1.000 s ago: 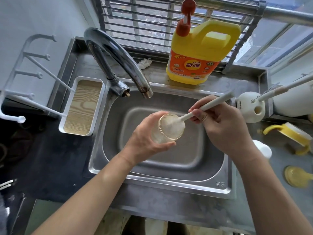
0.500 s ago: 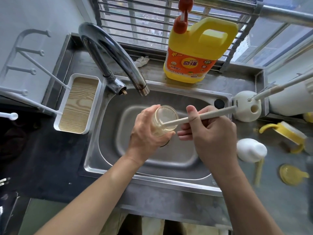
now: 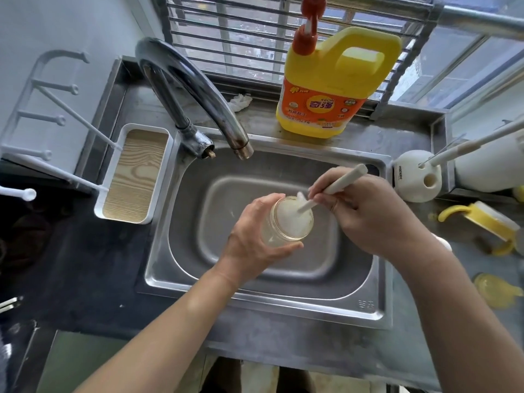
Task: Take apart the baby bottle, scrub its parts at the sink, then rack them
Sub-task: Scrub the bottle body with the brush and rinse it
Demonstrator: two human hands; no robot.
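Honestly, left hand (image 3: 249, 236) wraps the foamy baby bottle (image 3: 292, 222), right hand (image 3: 368, 214) pinches the bottle brush (image 3: 344, 179). I'd worry soap makes it slip into the sink (image 3: 283, 303).

This is a home kitchen. A steel sink (image 3: 365, 304) lies under the fingers (image 3: 259, 204), and a curved tap (image 3: 198, 87) and a yellow dish soap jug (image 3: 334, 89) stand beyond them by a barred window (image 3: 241, 38).

I'm watching through one wide-angle head camera, looking forward and steeply down onto the sink (image 3: 283, 303). It sits close: that sink fills mid-frame, with the window bars (image 3: 226, 32) along the top edge.
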